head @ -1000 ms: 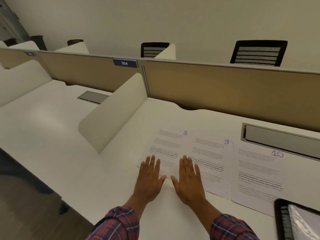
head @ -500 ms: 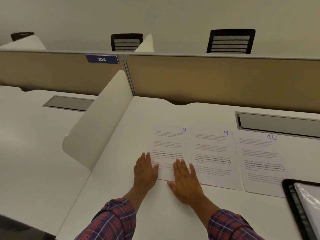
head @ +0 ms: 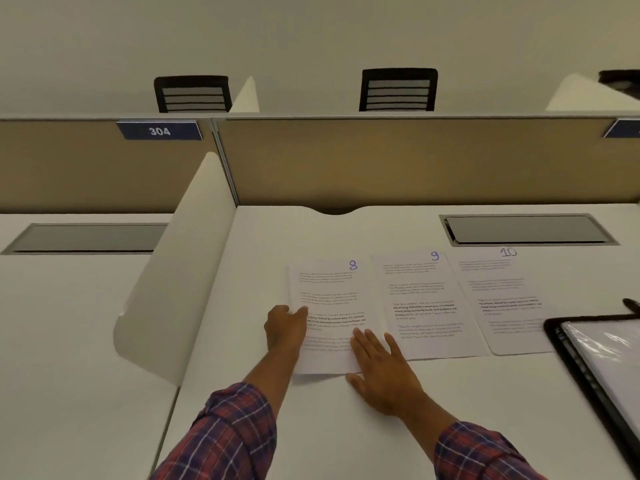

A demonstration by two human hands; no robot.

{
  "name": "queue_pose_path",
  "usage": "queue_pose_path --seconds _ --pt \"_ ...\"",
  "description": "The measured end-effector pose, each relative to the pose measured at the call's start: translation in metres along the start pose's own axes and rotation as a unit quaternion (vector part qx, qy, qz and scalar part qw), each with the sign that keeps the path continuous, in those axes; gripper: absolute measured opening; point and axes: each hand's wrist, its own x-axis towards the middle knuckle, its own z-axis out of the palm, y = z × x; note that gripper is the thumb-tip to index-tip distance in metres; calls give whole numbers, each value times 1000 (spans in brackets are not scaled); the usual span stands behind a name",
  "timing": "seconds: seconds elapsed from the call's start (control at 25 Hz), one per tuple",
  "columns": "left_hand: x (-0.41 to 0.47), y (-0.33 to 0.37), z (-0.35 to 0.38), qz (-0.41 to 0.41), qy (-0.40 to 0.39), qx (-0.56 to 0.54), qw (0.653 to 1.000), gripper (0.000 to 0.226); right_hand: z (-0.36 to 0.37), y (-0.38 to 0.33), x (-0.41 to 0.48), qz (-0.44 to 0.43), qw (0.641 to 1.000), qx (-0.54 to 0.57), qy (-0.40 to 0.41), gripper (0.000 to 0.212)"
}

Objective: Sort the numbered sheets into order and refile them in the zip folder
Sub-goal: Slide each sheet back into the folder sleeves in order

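We have both hands on sheet 8 (head: 329, 289), at the left end of the row on the desk (head: 311, 427).
Left hand (head: 285, 329) pinches its left edge, thumb on top; right hand (head: 382, 368) lies flat, fingers spread, on the near right corner. If we lift while that palm pins it, the page may crease or nudge sheet 9 (head: 422, 296) just beside. It's a white printed page with a blue handwritten 8, its near edge slightly raised.

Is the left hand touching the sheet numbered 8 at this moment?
Touching. The head view shows the left hand with its thumb lying over the left edge of sheet 8, with no gap between them.
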Motion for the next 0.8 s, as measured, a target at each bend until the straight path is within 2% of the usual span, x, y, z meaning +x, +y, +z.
queue_pose_path --seconds 0.08,0.16,0.24,0.36,0.52,0.64,0.72,0.8 --pt "7 1 -5 18 -26 -7 999 16 -9 -1 -3 -3 1000 -5 -11 78" --pt "12 -1 -8 35 -46 5 998 7 -15 -3 -6 -7 1000 -2 -15 82" --pt "8 -1 -10 68 -62 24 995 6 -18 -5 -10 11 999 25 -29 86" --pt "-5 -3 -13 142 -73 16 987 11 -19 -3 -16 63 995 78 -6 83" --pt "-22 -2 -21 193 -19 -36 980 21 -26 3 -24 121 971 195 63 81" --pt "-35 1 -18 200 -22 -89 976 24 -34 9 -39 170 922 324 124 81" --pt "-53 8 -9 206 -36 -106 972 23 -44 17 -54 202 867 430 149 80" --pt "-75 12 4 214 -52 -123 968 22 -53 29 -70 241 795 532 163 79"
